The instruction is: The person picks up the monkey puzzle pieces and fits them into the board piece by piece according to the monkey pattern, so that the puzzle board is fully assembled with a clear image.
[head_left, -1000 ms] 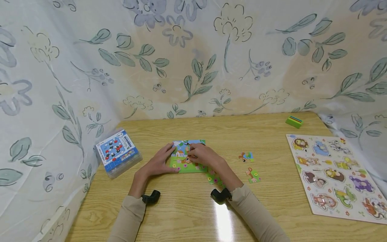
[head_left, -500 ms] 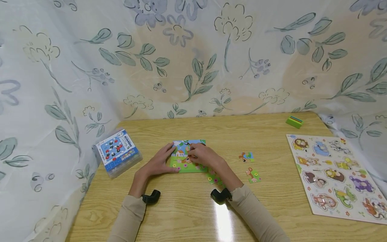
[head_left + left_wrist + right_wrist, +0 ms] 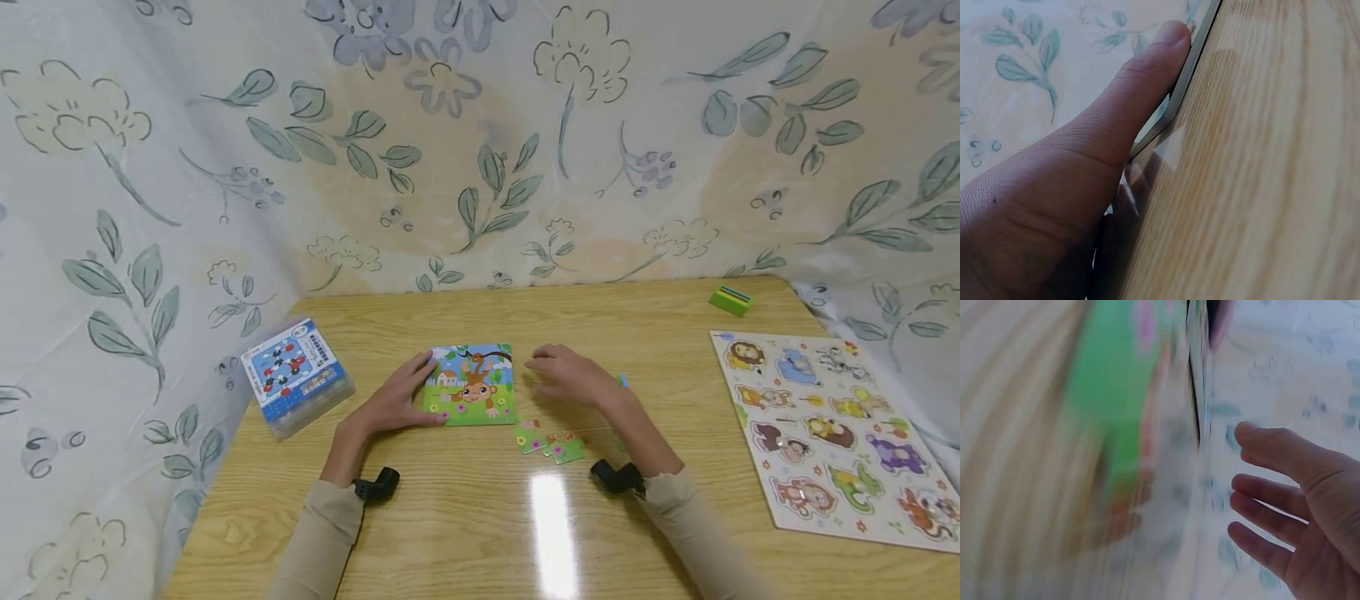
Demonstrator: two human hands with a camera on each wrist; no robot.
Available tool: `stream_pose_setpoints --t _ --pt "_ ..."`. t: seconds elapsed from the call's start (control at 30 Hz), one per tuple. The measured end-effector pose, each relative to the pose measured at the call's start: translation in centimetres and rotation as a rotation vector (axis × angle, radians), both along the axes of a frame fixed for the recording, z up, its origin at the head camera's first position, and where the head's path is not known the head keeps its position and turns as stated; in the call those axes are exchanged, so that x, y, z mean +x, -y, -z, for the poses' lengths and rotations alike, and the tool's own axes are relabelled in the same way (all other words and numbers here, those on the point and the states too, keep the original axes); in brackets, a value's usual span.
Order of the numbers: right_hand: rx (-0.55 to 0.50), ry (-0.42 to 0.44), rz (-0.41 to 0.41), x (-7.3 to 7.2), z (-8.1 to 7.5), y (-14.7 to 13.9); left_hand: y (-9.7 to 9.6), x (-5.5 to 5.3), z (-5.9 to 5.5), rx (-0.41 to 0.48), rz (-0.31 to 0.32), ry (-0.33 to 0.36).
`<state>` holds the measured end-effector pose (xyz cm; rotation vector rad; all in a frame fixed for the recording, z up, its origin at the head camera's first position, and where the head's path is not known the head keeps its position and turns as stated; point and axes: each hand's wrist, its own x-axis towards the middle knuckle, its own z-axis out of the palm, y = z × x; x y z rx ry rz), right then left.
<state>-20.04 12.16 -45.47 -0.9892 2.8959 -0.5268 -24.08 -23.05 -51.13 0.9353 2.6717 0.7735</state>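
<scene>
My left hand [image 3: 390, 400] lies at the left side of a square monkey jigsaw puzzle [image 3: 472, 392]. In the left wrist view its straight thumb [image 3: 1147, 72] rests along the edge of the puzzle board [image 3: 1188, 75]. To the right of the puzzle, my right hand [image 3: 573, 379] hovers with loosely bent fingers. Nothing sits between those fingers [image 3: 1266, 500] in the right wrist view. Loose green puzzle pieces [image 3: 567, 451] lie just off the board's near right corner. The right hand and forearm mostly hide other pieces, though a blue bit of one puzzle piece [image 3: 622, 380] shows.
A clear box with a blue molecule label [image 3: 296, 371] stands on the left of the wooden table [image 3: 465, 517]. An animal board [image 3: 832, 433] lies on the right, with a small green block [image 3: 730, 302] behind it. A floral cloth [image 3: 480, 150] hangs behind the table.
My right hand has left the puzzle and moved right, uncovering the monkey picture and the near loose pieces. It now covers most of the pieces farther right. My left hand stays put.
</scene>
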Motion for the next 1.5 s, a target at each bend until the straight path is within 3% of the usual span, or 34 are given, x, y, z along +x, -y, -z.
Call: stream_pose_setpoints --t 0.2,0.4,0.63,0.87,1.1,1.33,1.5 --pt "0.004 0.039 0.142 2.1 -0.3 -6.6 -0.4 -0.5 -0.1 0.007 0.010 -0.030" --pt "0.004 0.081 0.219 3.3 0.2 -9.6 -0.1 -0.4 -0.4 0.006 0.005 -0.030" --pt "-0.046 0.054 0.174 2.8 1.3 -9.5 1.1 0.4 -0.3 -0.011 -0.026 -0.020" --pt "-0.001 -0.025 0.094 2.3 1.8 -8.3 2.4 0.7 -0.4 -0.017 -0.038 -0.038" --pt "0.020 -0.004 0.115 2.7 2.1 -8.3 2.2 0.7 0.1 -0.021 -0.027 -0.052" --pt "0.024 0.021 0.188 3.6 1.9 -9.6 0.4 0.3 0.2 0.008 0.026 -0.038" --pt "0.008 0.030 0.176 3.6 2.0 -10.1 0.0 0.2 0.4 -0.002 0.002 -0.029"
